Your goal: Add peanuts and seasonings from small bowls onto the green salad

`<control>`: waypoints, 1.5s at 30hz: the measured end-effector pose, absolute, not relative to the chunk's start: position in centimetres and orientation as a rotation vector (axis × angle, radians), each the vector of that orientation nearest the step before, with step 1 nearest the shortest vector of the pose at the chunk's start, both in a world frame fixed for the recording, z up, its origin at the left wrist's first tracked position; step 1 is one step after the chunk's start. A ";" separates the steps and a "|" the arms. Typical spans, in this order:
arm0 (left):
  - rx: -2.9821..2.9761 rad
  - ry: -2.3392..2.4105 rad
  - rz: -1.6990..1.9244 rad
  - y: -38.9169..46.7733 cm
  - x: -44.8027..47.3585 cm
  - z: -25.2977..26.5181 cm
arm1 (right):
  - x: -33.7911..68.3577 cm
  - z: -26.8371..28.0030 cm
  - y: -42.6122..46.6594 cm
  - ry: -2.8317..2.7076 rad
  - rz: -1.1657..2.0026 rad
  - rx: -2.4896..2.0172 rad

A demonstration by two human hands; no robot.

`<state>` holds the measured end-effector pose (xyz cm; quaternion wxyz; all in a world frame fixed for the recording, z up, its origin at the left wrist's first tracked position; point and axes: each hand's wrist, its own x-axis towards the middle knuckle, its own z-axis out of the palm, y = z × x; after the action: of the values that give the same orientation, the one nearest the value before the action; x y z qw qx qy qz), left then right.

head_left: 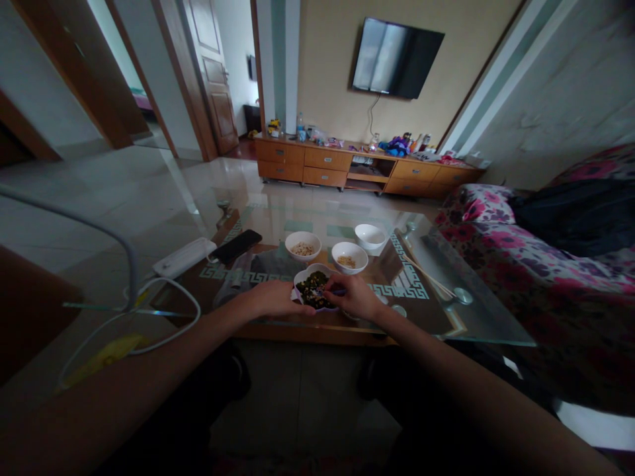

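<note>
1. Glass is the surface under everything — a glass-topped coffee table [476,317] with a patterned border, and the scalloped white bowl [314,289] of dark mixed bits sits close to its near edge, straight ahead of me.
2. My left hand [272,299] lies curled against the bowl's left rim, touching it; the fingers look half closed, and I cannot tell whether they truly grip it.
3. My right hand [356,296] is at the bowl's right rim, fingertips pinched together over the contents around something small and bluish — too small for me to name.
4. The bowl lies between the two hands, with both about equally near; the right one reaches in over it.
5. Just beyond stand two white bowls with pale contents, the left bowl [303,245] and the middle bowl [350,256], and a third bowl [371,236] farther right that looks empty.
6. Chopsticks [425,274] lie diagonally to the right, well apart from my right hand; a black phone [237,246] and a white power strip [184,258] lie to the left.
7. Open glass shows to the right of the chopsticks; the near edge is tight.
</note>
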<state>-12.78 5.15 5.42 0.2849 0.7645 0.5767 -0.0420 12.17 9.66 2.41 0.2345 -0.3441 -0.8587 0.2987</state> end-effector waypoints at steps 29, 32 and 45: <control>2.041 1.523 -0.066 5.2 -12.8 5.4 | 12.4 3.8 10.1 -2.318 0.748 -0.940; 2.056 1.541 -0.087 5.2 -12.8 5.4 | 13.8 4.3 11.5 -2.112 0.655 -0.997; 2.058 1.522 -0.082 5.1 -12.7 5.7 | 16.7 4.8 12.6 -2.005 0.640 -1.050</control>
<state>-12.72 5.11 5.67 0.2862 0.7701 0.5693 -0.0306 16.72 12.59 4.80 0.3847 -0.4120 -0.7869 0.2512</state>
